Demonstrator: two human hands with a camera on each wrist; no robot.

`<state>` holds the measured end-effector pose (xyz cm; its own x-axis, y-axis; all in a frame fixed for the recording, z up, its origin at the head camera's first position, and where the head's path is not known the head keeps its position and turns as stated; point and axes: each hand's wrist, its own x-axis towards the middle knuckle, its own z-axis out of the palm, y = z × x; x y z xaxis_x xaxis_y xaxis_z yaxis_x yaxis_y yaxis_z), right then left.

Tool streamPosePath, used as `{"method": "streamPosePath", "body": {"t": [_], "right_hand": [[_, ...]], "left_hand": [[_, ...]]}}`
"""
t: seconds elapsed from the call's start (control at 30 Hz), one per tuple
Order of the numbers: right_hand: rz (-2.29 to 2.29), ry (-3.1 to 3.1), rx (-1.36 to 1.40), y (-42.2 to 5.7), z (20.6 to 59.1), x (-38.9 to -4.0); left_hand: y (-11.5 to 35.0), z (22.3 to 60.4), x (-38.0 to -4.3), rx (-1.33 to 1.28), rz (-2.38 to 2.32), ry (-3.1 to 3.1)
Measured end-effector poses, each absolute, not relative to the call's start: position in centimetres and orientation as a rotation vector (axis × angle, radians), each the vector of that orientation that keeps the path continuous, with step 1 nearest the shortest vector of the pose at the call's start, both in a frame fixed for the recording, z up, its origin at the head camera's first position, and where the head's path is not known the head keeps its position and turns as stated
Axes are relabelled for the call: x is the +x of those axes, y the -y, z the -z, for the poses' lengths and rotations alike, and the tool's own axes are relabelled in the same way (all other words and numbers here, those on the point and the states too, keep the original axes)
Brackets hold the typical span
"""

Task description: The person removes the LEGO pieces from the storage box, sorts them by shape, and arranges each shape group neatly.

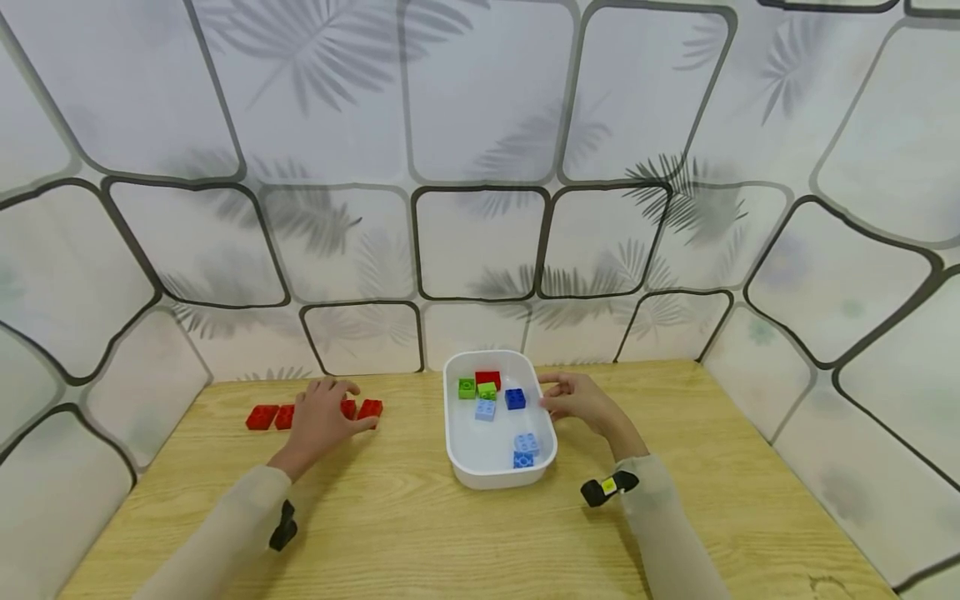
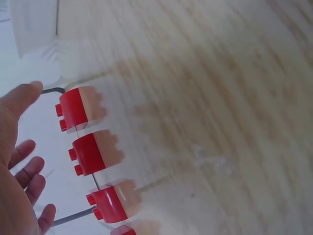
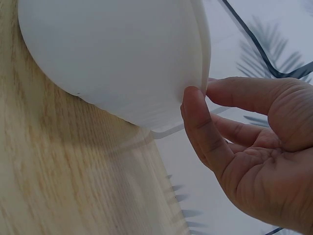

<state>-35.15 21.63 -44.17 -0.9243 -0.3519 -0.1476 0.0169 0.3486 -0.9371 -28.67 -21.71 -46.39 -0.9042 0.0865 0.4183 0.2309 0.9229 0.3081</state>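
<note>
Red toy building bricks (image 1: 262, 417) lie in a row on the wooden table at the left. Over this row is my left hand (image 1: 322, 421), fingers spread and loosely bent, with nothing held. The left wrist view shows the hand beside the red bricks (image 2: 87, 154), apart from them. My right hand (image 1: 581, 402) pinches the right rim of a white plastic tub (image 1: 495, 481) between thumb and fingers, as the right wrist view of the tub wall (image 3: 112, 58) also shows. Inside the tub sit a red brick (image 1: 487, 379), green bricks (image 1: 467, 388) and several blue bricks (image 1: 515, 399).
A patterned curtain-like backdrop (image 1: 480, 242) stands behind the table and along both sides. The wooden table top (image 1: 420, 542) stretches in front of the tub. Black straps with small devices (image 1: 609, 487) are on the wrists over pale sleeves.
</note>
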Motion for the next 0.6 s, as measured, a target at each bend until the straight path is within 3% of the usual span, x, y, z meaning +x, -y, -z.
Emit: {"method": "streamPosePath", "body": {"t": [0.6], "right_hand": [[1.599, -2.299, -0.291, -21.6, 44.3, -35.2]], "left_hand": [[19.2, 43.3, -30.9, -0.524, 0.734, 2.56]]}}
